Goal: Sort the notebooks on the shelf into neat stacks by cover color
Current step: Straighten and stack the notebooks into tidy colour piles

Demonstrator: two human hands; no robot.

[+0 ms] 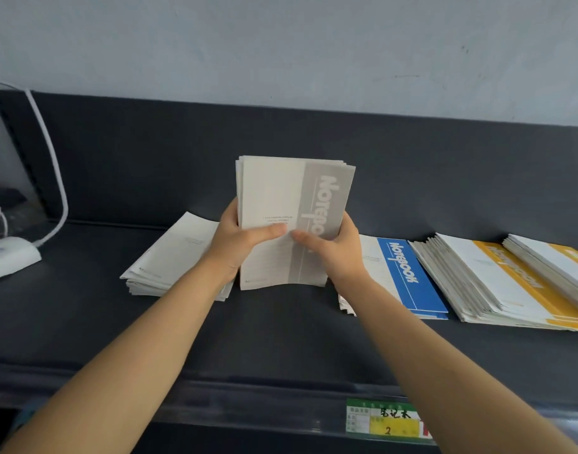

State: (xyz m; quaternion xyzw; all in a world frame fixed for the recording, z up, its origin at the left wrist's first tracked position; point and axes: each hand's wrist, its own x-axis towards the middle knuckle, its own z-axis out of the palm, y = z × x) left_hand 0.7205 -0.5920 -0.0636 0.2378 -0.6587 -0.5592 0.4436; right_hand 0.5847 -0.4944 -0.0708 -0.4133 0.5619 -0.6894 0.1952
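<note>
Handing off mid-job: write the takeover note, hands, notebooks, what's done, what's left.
Left hand and right hand both grip the gray notebook bundle, upright on its lower edge on the shelf.
Lying flat: pale stack to its left, blue stack to its right, two yellow stacks far right, fanned.
Done: blue and yellow separated.
Left: square the gray bundle, lay it down, neaten the yellow stacks.

Pale wall [281, 44], seemingly scuffed; dark backboard [412, 165]
</note>
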